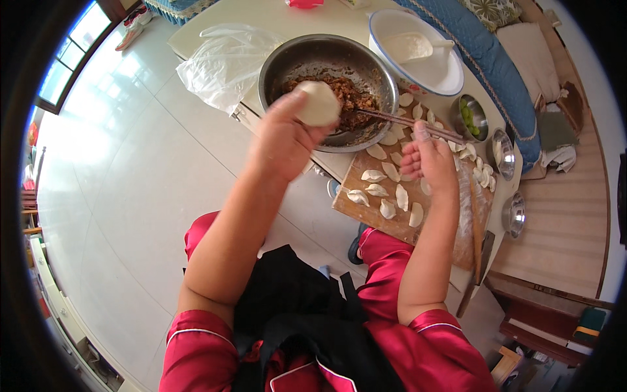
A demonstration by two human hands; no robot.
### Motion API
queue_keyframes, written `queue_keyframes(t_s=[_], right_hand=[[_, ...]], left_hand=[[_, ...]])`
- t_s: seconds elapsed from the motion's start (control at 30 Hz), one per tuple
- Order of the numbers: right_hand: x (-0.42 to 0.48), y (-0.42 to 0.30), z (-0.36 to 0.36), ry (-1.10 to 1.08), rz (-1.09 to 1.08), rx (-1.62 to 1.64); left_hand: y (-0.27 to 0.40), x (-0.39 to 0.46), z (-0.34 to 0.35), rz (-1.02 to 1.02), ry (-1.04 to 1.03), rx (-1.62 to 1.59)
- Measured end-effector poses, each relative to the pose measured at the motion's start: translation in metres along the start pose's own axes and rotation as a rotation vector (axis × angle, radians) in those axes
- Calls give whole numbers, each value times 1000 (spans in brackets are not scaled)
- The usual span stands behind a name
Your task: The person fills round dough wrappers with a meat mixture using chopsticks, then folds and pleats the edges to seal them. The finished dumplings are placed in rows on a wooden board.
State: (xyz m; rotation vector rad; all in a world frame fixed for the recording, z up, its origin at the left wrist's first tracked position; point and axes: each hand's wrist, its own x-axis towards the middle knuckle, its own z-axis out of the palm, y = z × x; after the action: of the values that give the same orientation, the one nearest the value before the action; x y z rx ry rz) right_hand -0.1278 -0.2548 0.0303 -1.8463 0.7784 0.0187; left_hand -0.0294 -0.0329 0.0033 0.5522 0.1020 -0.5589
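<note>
My left hand (289, 137) holds a round dumpling wrapper (319, 104) over the near left part of a metal bowl. Reddish-brown minced filling (350, 90) lies in that metal bowl (266, 73). A pair of chopsticks (411, 121) leans with its tips in the filling; the shafts pass over the bowl's right rim. By the chopsticks, above the wooden board (360, 206), is my right hand (428, 159), its thumb close to the shafts and its fingers curled; whether it grips them cannot be told. Folded dumplings (373, 175) and flat wrappers (376, 152) lie on the board.
An enamel basin (450, 73) with a flour scoop (406, 47) stands beyond the board. Small metal bowls (514, 215) line the table's right side, one with green pieces (469, 117). A rolling pin (476, 220) and a knife (485, 257) lie at the board's right edge. A plastic bag (225, 63) is left.
</note>
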Motion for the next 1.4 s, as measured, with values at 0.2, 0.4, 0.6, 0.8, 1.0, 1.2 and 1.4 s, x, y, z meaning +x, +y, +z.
queue_keyframes(t_s=[0.2, 0.4, 0.6, 0.8, 1.0, 1.2, 1.4], right_hand=[[49, 34, 17, 292, -391, 535], [29, -2, 26, 179, -568, 374], [14, -19, 9, 197, -740, 116], [24, -9, 10, 181, -715, 7], [16, -11, 16, 205, -664, 137], [22, -7, 17, 107, -739, 13], [22, -6, 22, 40, -695, -30]], left_hand=[[47, 5, -13, 159, 71, 27], [44, 3, -14, 129, 134, 45], [46, 2, -12, 64, 94, -15], [39, 5, -11, 17, 48, -50], [39, 4, -12, 17, 35, -53], [39, 3, -11, 18, 53, -63], [38, 4, -14, 1, 32, -82]])
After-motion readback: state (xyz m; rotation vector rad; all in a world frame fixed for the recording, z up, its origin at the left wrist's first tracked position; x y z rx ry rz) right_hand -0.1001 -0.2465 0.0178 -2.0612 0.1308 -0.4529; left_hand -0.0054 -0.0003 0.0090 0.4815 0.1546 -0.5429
